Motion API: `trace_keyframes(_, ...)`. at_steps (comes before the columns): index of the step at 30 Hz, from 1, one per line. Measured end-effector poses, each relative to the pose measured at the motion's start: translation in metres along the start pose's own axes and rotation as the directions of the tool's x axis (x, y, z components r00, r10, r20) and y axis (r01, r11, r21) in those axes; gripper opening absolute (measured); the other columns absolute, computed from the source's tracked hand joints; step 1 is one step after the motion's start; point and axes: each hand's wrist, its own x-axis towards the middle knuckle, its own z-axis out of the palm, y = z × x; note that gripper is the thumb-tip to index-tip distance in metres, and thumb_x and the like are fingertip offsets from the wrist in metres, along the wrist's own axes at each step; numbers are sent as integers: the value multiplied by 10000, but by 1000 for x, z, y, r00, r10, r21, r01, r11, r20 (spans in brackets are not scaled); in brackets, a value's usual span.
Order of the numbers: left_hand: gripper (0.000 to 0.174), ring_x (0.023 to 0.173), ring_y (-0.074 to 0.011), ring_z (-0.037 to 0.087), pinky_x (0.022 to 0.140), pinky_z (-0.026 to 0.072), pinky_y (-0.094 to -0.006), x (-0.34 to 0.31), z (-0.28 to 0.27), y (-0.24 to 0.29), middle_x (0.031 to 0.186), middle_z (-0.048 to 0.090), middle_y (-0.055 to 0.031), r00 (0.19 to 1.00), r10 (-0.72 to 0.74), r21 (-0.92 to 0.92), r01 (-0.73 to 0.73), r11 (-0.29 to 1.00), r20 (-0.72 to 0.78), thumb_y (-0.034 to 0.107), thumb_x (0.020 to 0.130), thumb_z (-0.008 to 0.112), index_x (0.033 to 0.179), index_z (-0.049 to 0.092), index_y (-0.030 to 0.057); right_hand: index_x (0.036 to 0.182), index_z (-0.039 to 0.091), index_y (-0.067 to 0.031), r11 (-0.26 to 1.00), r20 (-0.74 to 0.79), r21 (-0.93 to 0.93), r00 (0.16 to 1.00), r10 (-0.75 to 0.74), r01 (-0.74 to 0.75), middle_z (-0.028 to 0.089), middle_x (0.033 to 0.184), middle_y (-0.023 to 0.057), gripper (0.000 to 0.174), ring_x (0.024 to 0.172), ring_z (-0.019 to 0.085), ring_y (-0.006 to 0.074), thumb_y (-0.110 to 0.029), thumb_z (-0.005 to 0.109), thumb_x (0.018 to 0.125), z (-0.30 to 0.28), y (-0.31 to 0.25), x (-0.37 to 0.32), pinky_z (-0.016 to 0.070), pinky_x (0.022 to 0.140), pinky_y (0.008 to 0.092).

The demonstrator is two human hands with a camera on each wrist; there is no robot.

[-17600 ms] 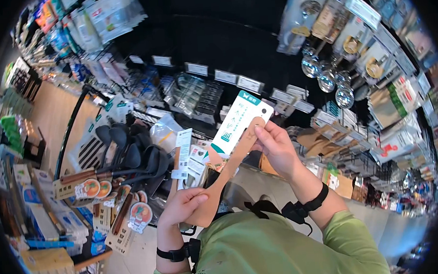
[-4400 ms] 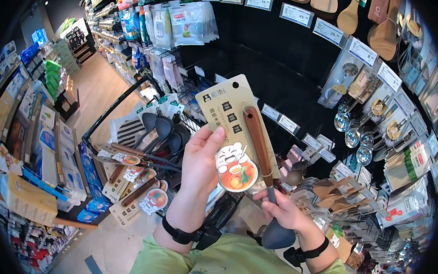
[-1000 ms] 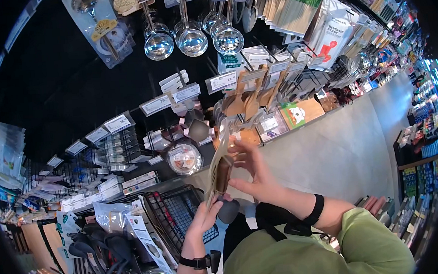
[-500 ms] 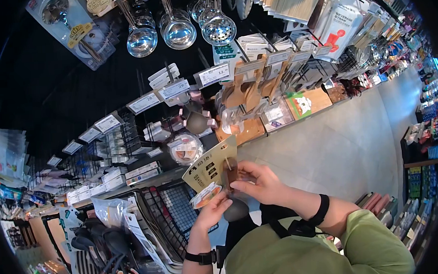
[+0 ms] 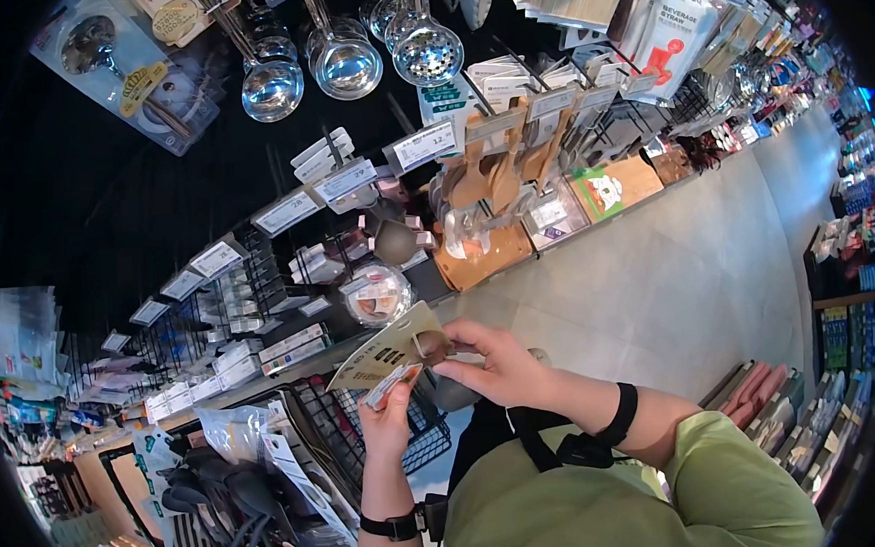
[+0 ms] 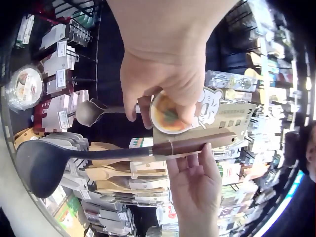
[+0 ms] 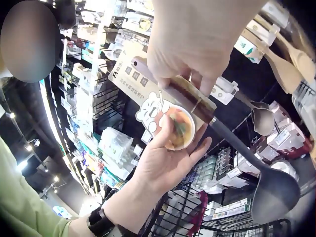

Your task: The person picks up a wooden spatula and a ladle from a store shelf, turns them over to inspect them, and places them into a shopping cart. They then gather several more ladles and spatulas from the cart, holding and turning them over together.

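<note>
The rack (image 5: 84,225) is the biggest thing here, dark-backed and hung with steel ladles (image 5: 345,69), wooden spoons (image 5: 467,186) and price tags (image 5: 289,214). Pale floor (image 5: 657,250) runs beside it. Below stands the wire cart (image 5: 430,442), with a pile of dark utensils (image 5: 255,490) near the person's left arm.

The ladle (image 7: 276,195) is up in the air between the two hands, off the rack and outside the cart, its dark bowl pointing away from the card (image 7: 126,79) that backs its brown handle. The left hand (image 5: 387,427) grips the card, thumb on the round soup picture (image 7: 180,129) and fingers behind. The right hand (image 5: 498,365) pinches the handle, thumb and fingers closed in around it at the card's edge. (A cartoon bear (image 7: 150,113) grins beside the soup.)

As for progress, the ladle looks fully in hand, with the card's printed front in sight of the right wrist camera. It is not loose from its packing: a thin tie (image 6: 172,147), the smallest thing of note, binds handle to card. How much remains, the views do not settle.
</note>
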Motion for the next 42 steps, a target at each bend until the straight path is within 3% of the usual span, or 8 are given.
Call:
trace_keyframes(2, 295, 931, -181, 593, 885, 438, -304, 0, -7, -3, 991, 627, -103, 1000, -7, -22, 8, 1000, 22, 99, 810, 646, 1060, 568, -35, 1108, 515, 7, 1000, 5, -7, 1000, -10, 10, 568, 1050, 103, 293, 1007, 556, 173, -73, 598, 838, 3, -2, 1, 418, 932, 319)
trace_keyframes(4, 368, 1011, -190, 561, 933, 410, -331, 1, -8, -3, 1074, 595, -107, 998, -28, -251, 42, 967, 60, 80, 791, 662, 1115, 529, -31, 1107, 513, 8, 1000, 11, -14, 1000, -18, 18, 567, 1053, 104, 293, 1002, 557, 172, -71, 597, 838, 6, 0, 2, 422, 925, 316)
trace_keyframes(6, 396, 1038, -194, 545, 953, 393, -341, -2, -15, -9, 1102, 579, -111, 997, -59, -185, 68, 980, 56, 59, 778, 668, 1131, 513, -30, 1117, 515, -18, 994, -26, -30, 994, -110, 109, 594, 981, 135, 317, 883, 584, 229, -140, 595, 835, 10, 6, 5, 450, 774, 318)
trace_keyframes(14, 325, 986, -178, 564, 874, 441, -296, 1, 7, -10, 1055, 598, -108, 992, -129, -69, 128, 989, -11, -55, 765, 625, 1080, 549, -27, 1063, 473, 3, 991, 101, 136, 995, -17, 3, 526, 935, 39, 244, 897, 512, 84, -54, 580, 851, 6, -16, 25, 442, 802, 255)
trace_keyframes(25, 408, 947, -184, 563, 889, 423, -328, 10, 27, 5, 1034, 594, -83, 971, 90, -79, -110, 991, -222, -6, 754, 654, 1137, 512, -2, 1115, 485, -8, 946, 290, 321, 947, -141, 42, 562, 981, 63, 323, 878, 544, 134, -169, 594, 858, -36, -25, 76, 442, 834, 285)
trace_keyframes(28, 420, 932, -192, 559, 849, 444, -338, 5, 23, 14, 1035, 586, -86, 953, 172, -15, -181, 983, -248, 47, 741, 685, 1124, 515, 14, 1118, 486, -22, 932, 173, 362, 983, -65, -3, 561, 961, 62, 308, 836, 545, 106, -188, 576, 874, -61, -9, 92, 454, 773, 265)
trace_keyframes(32, 533, 958, -190, 532, 844, 434, -329, -3, 12, 18, 1076, 556, -76, 913, 225, -34, -251, 967, -339, 91, 736, 706, 1204, 460, 20, 1221, 381, -53, 794, -123, 589, 954, 275, -153, 569, 984, 90, 419, 831, 577, 150, -218, 565, 882, -83, 1, 112, 463, 720, 252)
trace_keyframes(42, 509, 905, -169, 546, 858, 414, -301, -13, 20, 33, 1020, 579, -66, 896, 270, 39, -275, 961, -353, 166, 744, 723, 1168, 477, 29, 985, 523, -52, 748, -175, 663, 966, 191, -28, 604, 863, 48, 183, 705, 568, 99, -206, 547, 890, -108, 10, 139, 459, 635, 224)
